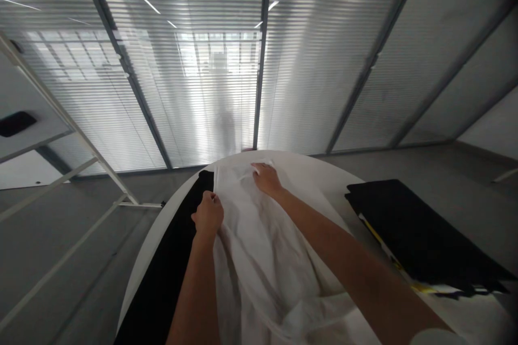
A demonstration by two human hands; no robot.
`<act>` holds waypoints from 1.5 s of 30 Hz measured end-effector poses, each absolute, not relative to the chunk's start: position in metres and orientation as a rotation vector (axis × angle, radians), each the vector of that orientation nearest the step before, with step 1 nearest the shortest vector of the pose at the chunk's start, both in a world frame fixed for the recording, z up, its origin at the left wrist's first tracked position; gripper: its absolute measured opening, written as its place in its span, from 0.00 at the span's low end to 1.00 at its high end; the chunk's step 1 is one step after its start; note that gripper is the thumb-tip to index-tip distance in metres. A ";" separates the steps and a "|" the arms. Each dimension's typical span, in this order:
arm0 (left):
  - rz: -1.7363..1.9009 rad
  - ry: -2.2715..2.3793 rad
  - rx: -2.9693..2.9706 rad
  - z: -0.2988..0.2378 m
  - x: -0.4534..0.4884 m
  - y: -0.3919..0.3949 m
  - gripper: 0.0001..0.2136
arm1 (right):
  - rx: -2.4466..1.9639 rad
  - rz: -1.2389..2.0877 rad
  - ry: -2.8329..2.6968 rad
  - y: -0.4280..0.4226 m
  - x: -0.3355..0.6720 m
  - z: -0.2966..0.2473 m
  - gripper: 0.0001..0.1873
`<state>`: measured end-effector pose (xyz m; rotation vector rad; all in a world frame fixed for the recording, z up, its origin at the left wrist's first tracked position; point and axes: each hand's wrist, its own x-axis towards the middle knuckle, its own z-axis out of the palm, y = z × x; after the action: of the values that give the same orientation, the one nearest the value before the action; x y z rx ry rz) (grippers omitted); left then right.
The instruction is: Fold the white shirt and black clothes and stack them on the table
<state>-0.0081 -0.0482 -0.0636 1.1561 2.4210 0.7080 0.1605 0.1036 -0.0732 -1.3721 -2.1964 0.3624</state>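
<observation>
A white cloth [246, 237] lies rumpled on a round white desk [319, 178].
Beside a black piece of fabric [165, 275], the left hand [208, 213] is mostly curled at the white cloth's left edge; the right hand [266, 178], fingers half bent, rests on it nearer the far end. Whether either pinches the material, I cannot tell. Flat black items [416, 237] lie to the right, a pale metal frame [101, 159] stands left, and slatted blinds [311, 81] line the far wall.
</observation>
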 end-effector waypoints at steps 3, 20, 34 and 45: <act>0.725 2.420 1.172 -0.064 -0.008 -0.048 0.11 | -1.423 0.199 -2.178 0.109 0.193 -0.072 0.23; 0.556 2.598 1.147 -0.070 -0.005 -0.049 0.17 | -1.565 0.135 -2.456 0.008 0.271 -0.102 0.25; 0.695 2.470 1.304 -0.074 -0.022 -0.042 0.14 | -1.321 0.290 -2.671 -0.129 0.322 -0.111 0.29; 0.620 2.307 1.408 -0.076 -0.023 -0.037 0.27 | -1.441 0.827 -2.395 -0.136 0.329 -0.075 0.35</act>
<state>-0.0227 -0.0373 -0.0763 1.4084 2.3070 0.6197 0.3294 -0.1363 -0.0749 -1.4405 -2.3954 0.8269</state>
